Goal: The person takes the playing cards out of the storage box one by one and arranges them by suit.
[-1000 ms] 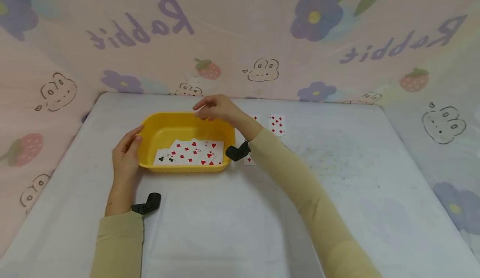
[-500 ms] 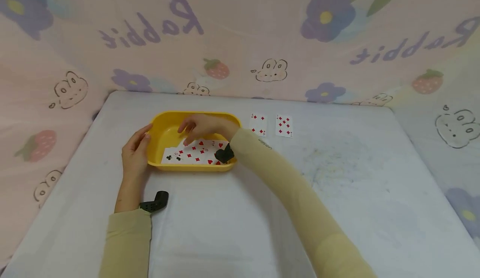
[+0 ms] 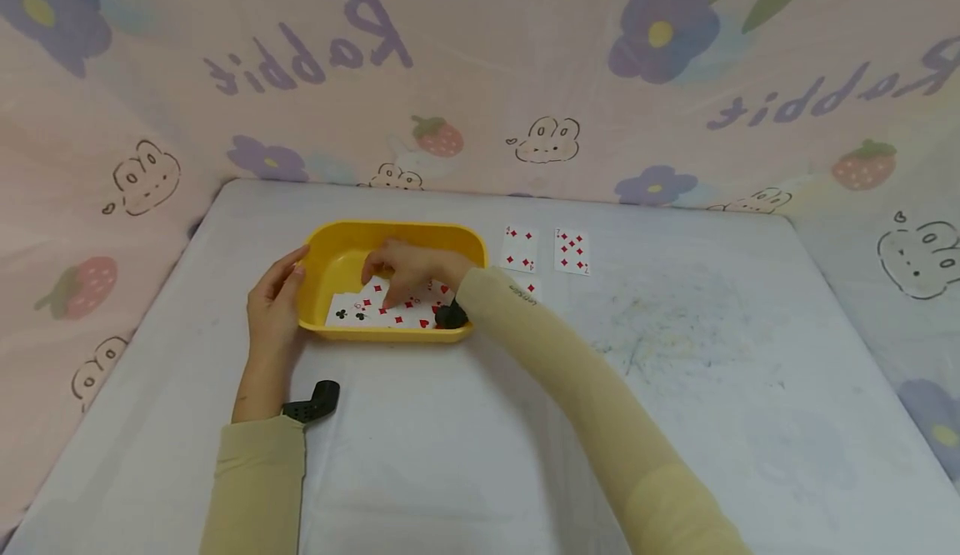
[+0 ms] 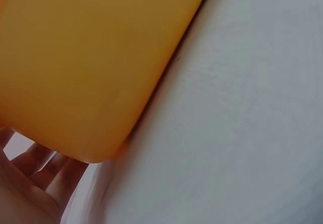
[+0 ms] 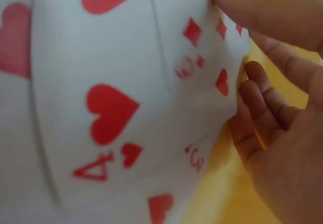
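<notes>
A yellow plastic basin [image 3: 382,336] stands on the table, with overlapping face-up playing cards [image 3: 397,320] along its near side. My left hand [image 3: 272,309] grips the basin's left end, its thumb at the rim; the left wrist view shows fingers [image 4: 48,168] against the outer wall. Inside the basin, my right hand [image 3: 408,265] pinches the edge of a diamonds card [image 5: 194,47]. Its thumb [image 5: 262,9] presses on the card's face while the other fingers curl at the far edge. A four of hearts [image 5: 75,108] lies beside that card in the right wrist view.
Right of the basin lie a four of diamonds [image 3: 519,248] and a seven of diamonds [image 3: 572,251]. Another red card [image 3: 531,287] is partly hidden by my right sleeve [image 3: 547,347]. A patterned cloth [image 3: 480,63] hangs behind the table's back edge.
My right hand has come from above the basin's back rim down into it, onto the cards. The left hand keeps its hold, and the head view has shifted slightly.
</notes>
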Action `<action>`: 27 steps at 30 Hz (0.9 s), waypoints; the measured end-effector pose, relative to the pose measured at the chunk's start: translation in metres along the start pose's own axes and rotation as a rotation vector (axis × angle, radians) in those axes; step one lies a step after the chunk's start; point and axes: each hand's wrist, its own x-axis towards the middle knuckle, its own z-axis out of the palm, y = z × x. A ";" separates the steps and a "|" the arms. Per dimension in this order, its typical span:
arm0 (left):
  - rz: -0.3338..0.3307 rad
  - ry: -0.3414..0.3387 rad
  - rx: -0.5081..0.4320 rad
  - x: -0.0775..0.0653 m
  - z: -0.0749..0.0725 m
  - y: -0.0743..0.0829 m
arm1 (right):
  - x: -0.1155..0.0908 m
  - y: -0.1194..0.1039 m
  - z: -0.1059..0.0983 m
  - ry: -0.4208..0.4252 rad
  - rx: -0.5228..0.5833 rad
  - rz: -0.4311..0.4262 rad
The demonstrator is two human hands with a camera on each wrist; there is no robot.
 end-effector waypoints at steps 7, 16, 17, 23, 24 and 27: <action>-0.001 0.000 0.010 0.001 0.001 -0.001 | -0.003 0.003 -0.001 0.035 0.087 0.023; 0.002 -0.003 0.002 0.000 0.001 0.000 | -0.012 0.014 -0.010 0.207 0.388 0.004; -0.004 -0.003 0.000 0.000 0.001 0.000 | -0.012 0.014 -0.011 0.217 0.395 -0.001; -0.009 -0.008 -0.004 -0.002 0.002 0.000 | -0.014 0.012 -0.017 0.297 0.492 -0.021; -0.004 -0.009 -0.005 -0.002 0.002 0.001 | -0.015 0.010 -0.019 0.319 0.516 -0.026; 0.006 -0.007 -0.013 -0.002 0.000 0.001 | -0.022 0.009 -0.025 0.374 0.565 -0.035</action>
